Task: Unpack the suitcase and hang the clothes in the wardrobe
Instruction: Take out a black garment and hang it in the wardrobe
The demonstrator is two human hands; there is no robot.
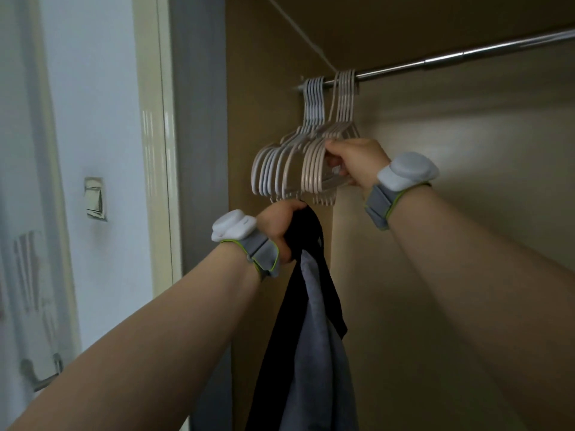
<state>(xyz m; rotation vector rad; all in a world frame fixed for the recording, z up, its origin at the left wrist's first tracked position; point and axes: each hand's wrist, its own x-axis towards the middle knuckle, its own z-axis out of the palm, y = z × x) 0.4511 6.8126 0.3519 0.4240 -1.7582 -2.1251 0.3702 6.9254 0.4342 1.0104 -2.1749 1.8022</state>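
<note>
Several white and beige plastic hangers [289,164] hang bunched at the left end of a metal rail [466,56] inside the wardrobe. My right hand [354,164] pinches the shoulder of the rightmost beige hanger. Just below the bunch, my left hand [277,227] grips the clothes: a black garment [308,241] and a grey-blue one [317,343], both dangling straight down from my fist. The suitcase is out of view.
The brown wardrobe side panel [249,88] stands just left of the hangers, with a grey door edge [199,150] beside it. A wall switch [95,199] and a door handle [40,373] are at the left. The rail runs bare to the right.
</note>
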